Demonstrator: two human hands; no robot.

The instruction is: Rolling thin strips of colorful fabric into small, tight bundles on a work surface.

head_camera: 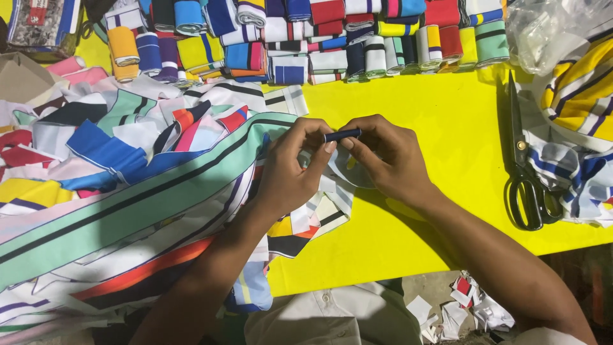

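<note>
Bare forearms; no sleeves — pale buttoned shirt (332,316) below

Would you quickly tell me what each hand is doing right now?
Left hand: closed, pinching the dark strip.
Right hand: closed, pinching the same strip.

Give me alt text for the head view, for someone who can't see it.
Both hands, left hand and right hand, pinch a small dark blue fabric piece between their fingertips over a yellow table. Loose striped fabric strips pile at left, folded striped bundles line the far edge, black scissors lie at right.
</note>
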